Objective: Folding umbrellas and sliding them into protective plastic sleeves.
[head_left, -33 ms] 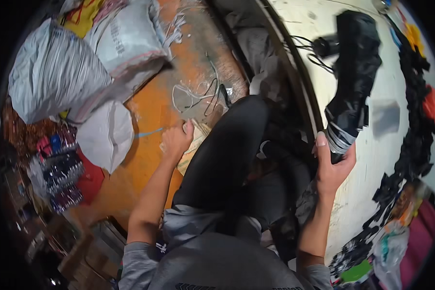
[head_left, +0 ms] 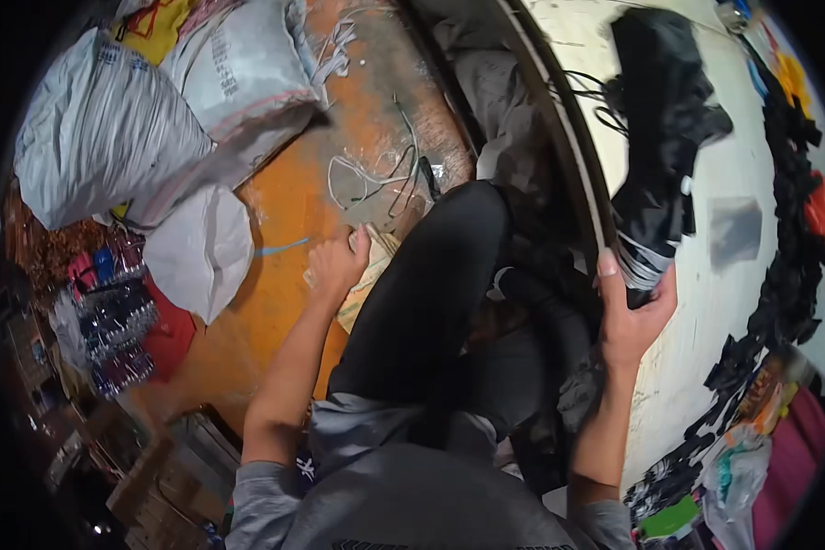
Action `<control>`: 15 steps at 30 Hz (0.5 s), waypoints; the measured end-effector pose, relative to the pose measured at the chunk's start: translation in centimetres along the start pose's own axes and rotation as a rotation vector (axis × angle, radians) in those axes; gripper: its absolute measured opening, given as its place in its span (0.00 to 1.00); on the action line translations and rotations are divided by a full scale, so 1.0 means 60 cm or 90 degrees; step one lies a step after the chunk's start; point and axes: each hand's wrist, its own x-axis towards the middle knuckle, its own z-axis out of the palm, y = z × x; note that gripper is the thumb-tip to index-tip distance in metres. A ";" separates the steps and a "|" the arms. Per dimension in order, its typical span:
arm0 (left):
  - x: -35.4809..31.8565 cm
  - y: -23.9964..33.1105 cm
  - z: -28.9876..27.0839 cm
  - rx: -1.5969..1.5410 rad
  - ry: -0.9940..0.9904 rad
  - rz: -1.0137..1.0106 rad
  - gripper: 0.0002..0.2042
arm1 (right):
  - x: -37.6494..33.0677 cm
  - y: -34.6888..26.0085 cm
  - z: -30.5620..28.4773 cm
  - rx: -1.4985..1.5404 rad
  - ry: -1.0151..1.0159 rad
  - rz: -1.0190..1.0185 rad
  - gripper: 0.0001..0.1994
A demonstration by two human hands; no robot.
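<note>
Item, black bundle [head_left: 655, 101]: above or on the white work surface [head_left: 697, 321] at your right; whether it touches is unclear. Pale grey banding [head_left: 646, 261] circles its near end; the loose black length fans away from you.

Step in hand, as judged: holding and handling the bundle by its bound end. The next move seems to call for a secure grip there and control of the loose far end.

Item, right hand [head_left: 636, 323]: forearm nearly upright in view, thumb on the left side, fingers wrapped on the right, closed about the bound end.

Item, left hand [head_left: 337, 268]: well apart, beside your black-clad knee, near a pale patterned sheet [head_left: 350, 313]; fingers curled, thumb raised. You cannot tell whether they pinch anything.
</note>
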 end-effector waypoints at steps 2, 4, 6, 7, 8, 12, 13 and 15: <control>-0.006 -0.016 0.002 -0.008 0.003 -0.003 0.21 | 0.031 0.004 0.042 -0.063 -0.083 -0.081 0.16; -0.013 -0.022 0.008 -0.023 0.039 0.011 0.20 | 0.074 -0.004 0.084 -0.089 -0.138 -0.113 0.16; -0.014 -0.021 0.020 -0.038 0.057 0.015 0.19 | 0.139 -0.011 0.126 -0.149 -0.193 -0.222 0.17; -0.014 -0.019 0.022 -0.056 0.058 0.022 0.18 | 0.181 -0.016 0.148 -0.190 -0.203 -0.298 0.17; -0.012 -0.020 0.022 -0.073 0.059 0.035 0.18 | 0.220 -0.031 0.173 -0.223 -0.218 -0.319 0.18; 0.006 -0.006 0.019 -0.123 0.068 0.086 0.16 | 0.400 -0.046 0.268 -0.528 -0.267 -0.444 0.21; 0.002 -0.008 0.022 -0.125 0.079 0.089 0.16 | 0.432 -0.049 0.288 -0.528 -0.275 -0.442 0.21; 0.000 -0.015 0.027 -0.127 0.098 0.087 0.17 | 0.482 -0.049 0.324 -0.463 -0.476 -0.186 0.14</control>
